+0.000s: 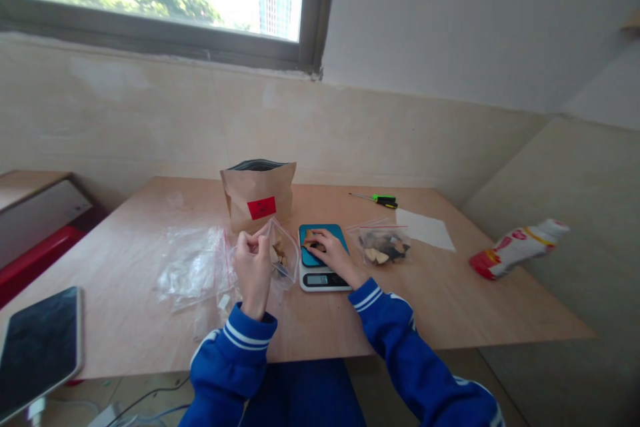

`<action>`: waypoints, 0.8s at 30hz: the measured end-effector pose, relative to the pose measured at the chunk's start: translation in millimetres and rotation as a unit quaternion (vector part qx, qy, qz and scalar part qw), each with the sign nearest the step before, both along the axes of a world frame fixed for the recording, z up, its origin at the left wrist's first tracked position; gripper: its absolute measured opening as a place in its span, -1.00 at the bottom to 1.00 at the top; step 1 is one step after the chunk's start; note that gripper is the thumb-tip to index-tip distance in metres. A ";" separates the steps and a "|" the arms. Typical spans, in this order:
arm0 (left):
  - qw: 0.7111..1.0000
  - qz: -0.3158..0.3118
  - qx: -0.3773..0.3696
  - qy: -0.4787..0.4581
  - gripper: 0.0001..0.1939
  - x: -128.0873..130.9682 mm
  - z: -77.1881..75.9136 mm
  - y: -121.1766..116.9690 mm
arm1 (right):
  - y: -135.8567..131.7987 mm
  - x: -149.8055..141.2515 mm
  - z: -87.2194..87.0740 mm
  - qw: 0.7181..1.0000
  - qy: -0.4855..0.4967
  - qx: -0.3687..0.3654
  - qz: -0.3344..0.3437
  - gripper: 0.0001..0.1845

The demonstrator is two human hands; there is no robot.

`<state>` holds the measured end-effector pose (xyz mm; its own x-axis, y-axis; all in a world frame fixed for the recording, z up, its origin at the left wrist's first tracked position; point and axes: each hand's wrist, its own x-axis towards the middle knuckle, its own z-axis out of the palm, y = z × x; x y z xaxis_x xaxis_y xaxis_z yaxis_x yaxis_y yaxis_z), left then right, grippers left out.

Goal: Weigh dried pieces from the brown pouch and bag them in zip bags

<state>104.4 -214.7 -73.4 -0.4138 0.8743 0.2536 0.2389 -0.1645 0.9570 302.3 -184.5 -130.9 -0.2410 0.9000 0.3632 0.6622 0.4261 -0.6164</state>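
Observation:
My left hand point(251, 272) is closed in a pinch on the rim of a clear zip bag point(292, 268), whose mouth stands open toward the scale. Tan and dark dried pieces point(279, 254) lie inside the bag. My right hand point(332, 254) rests over the teal platform of a kitchen scale point(306, 280), fingers curled on brown dried pieces point(310, 239). The fingers partly cover these pieces. The scale's display point(320, 279) is lit, but its figures are too small to read.
A brown paper pouch point(237, 197) with a red label stands open behind the bags. Flat clear bags point(193, 263) lie left; a filled bag point(385, 245) lies right of the scale. Screwdrivers point(385, 201), white paper point(425, 229), a bottle point(515, 250) and a tablet point(43, 347) are around.

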 end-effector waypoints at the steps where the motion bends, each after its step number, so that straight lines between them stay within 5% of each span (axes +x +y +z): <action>1: 1.000 -0.001 0.001 -0.002 -0.76 0.0 0.1 -0.1 | -0.6 1.0 -0.2 1.000 0.020 0.000 -0.007 -0.83; 6: 1.000 -0.003 -0.003 -0.009 -0.76 0.8 -1.6 0.8 | -0.2 -1.3 10.7 0.982 0.179 -0.018 -0.064 -0.80; 12: 1.000 -0.004 -0.001 -0.016 -0.74 6.6 -3.1 4.2 | -1.6 -27.1 54.9 0.927 0.370 -0.033 -0.052 -0.66; 18: 1.000 0.001 -0.012 -0.029 -0.73 7.5 -2.8 6.2 | -23.7 -41.3 84.9 0.983 0.158 -0.038 0.088 -0.60; 24: 0.999 0.013 -0.014 -0.030 -0.72 0.9 -3.3 5.8 | -29.9 -13.1 58.6 0.999 0.010 -0.022 0.027 -0.61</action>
